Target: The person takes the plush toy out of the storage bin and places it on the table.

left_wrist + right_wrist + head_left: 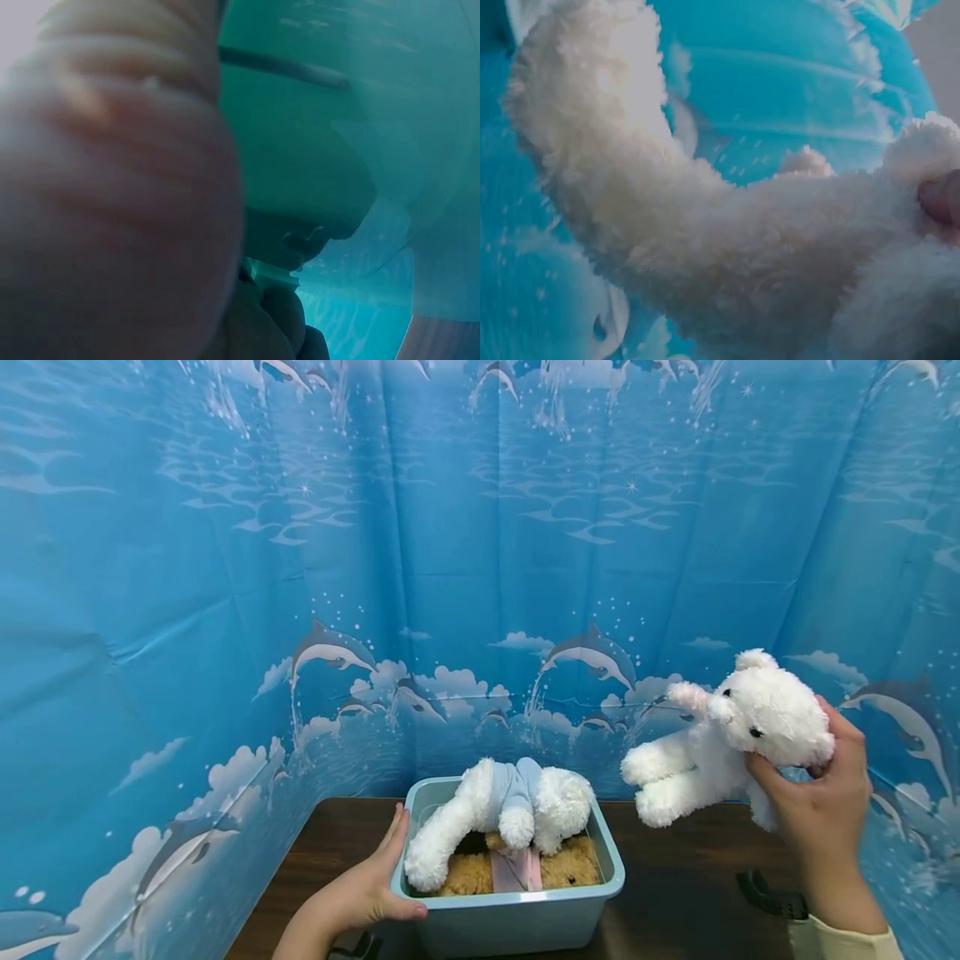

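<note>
Before a dolphin-print backdrop [465, 543], gripping a white plush bear [727, 743] with right fingers [846, 731], raised right of a blue tub [517, 922] (plush toys [472, 806] inside), and touching its side with extended left fingers [393, 833].

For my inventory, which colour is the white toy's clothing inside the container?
The clothing is light blue; clearest in head view.
</note>
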Demonstrator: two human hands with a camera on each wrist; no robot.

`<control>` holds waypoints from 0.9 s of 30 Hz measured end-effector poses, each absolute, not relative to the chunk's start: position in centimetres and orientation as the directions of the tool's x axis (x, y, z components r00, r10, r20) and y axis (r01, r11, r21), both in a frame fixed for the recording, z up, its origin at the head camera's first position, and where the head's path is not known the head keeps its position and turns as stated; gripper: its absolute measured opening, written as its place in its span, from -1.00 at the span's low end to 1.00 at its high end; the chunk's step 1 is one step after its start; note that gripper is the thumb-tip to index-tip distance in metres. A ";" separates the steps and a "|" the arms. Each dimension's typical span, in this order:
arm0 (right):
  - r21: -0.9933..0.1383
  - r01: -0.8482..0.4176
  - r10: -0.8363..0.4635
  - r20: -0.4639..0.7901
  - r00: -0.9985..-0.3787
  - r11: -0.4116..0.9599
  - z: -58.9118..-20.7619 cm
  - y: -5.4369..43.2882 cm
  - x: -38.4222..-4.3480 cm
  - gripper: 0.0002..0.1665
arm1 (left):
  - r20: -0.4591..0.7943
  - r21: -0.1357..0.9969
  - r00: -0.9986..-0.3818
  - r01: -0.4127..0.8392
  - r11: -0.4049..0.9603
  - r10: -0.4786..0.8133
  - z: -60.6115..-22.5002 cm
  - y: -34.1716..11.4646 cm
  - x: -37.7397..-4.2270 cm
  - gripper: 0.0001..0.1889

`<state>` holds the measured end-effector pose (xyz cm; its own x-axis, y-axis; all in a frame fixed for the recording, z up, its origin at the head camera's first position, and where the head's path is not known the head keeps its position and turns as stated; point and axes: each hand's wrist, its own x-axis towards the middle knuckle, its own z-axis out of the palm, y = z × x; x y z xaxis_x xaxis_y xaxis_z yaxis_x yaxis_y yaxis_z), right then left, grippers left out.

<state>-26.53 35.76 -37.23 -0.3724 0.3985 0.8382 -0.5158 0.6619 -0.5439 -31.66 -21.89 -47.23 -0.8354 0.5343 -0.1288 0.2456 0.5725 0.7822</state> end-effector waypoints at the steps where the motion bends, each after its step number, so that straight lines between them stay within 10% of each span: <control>1: -0.556 -0.483 0.409 0.829 -0.382 0.676 -37.1 36.1 -26.9 0.21 | -0.130 0.781 -0.837 0.244 0.575 0.532 -47.2 -21.9 -31.7 0.52; 27: -0.675 -0.063 0.445 0.550 -0.706 0.735 -42.0 45.4 -35.4 0.07 | -0.134 0.789 -0.838 0.232 0.569 0.529 -47.0 -21.6 -31.6 0.54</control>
